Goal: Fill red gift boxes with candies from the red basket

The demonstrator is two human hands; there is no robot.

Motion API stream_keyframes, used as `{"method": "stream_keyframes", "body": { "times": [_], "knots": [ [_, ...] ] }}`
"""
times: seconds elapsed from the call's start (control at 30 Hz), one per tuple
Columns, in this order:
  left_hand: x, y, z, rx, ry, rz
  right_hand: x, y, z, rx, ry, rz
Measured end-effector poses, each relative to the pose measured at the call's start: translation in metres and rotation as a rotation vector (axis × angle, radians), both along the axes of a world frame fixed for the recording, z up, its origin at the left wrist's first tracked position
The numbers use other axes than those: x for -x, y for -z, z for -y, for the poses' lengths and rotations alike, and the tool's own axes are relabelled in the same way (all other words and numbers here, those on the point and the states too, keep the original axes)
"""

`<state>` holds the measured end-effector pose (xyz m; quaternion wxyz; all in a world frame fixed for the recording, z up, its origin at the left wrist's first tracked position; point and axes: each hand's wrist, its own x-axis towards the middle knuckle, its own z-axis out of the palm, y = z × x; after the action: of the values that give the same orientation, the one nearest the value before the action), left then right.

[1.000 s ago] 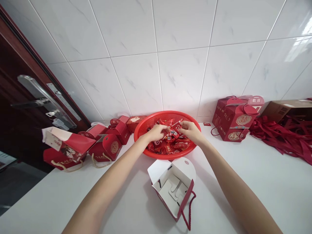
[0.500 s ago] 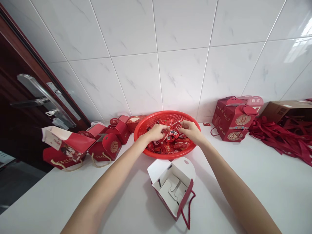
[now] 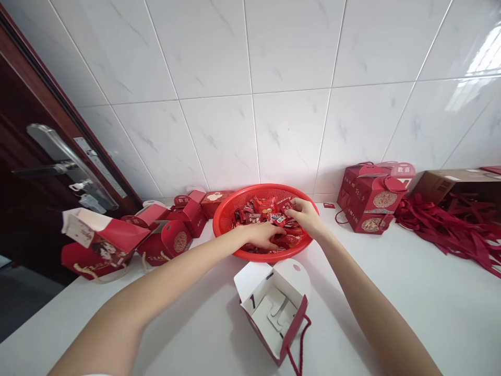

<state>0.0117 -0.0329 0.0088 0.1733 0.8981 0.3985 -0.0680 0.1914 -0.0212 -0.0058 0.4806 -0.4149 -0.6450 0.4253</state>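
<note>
Altogether, one round red basket (image 3: 230,206) sits on the white tabletop (image 3: 422,292) against the tiled wall (image 3: 282,78), holding a heap of red-wrapped candies (image 3: 258,209), too many and too overlapped to count. Both hands are inside it. The left hand (image 3: 263,235) lies palm-down on the near part of the heap, fingers curled into the wrappers; whether it has closed on any cannot be told. The right hand (image 3: 303,211) is farther back, its fingertips pinching a wrapped candy (image 3: 278,218) with a white mark.

One open gift box (image 3: 274,308) stands just in front of the basket, between the forearms, its white inside empty and its red cord handle hanging at the near side. Left of the basket about six small red boxes (image 3: 168,237) cluster together, some open, one lying tipped at the far left. Right of the basket a stack of closed red boxes (image 3: 368,201) stands by the wall, then a brown carton (image 3: 450,180) with a pile of red ribbons (image 3: 454,224) spread before it.

A dark wooden door (image 3: 23,172) with a metal handle bounds the left side.
</note>
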Motion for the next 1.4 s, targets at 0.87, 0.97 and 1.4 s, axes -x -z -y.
{"method": "stream_keyframes", "body": {
  "times": [0.87, 0.97, 1.4],
  "knots": [
    [-0.006, 0.006, -0.033, -0.137, -0.214, -0.055, 0.0, 0.0, 0.002, 0.016, 0.009, 0.005],
    [0.003, -0.002, -0.034, -0.154, -0.261, -0.022, 0.0, -0.001, 0.001, 0.026, 0.012, -0.014],
    [0.034, -0.006, -0.05, -0.289, -0.582, 0.362, 0.0, -0.001, 0.0, 0.026, 0.046, -0.086]
  ]
}}
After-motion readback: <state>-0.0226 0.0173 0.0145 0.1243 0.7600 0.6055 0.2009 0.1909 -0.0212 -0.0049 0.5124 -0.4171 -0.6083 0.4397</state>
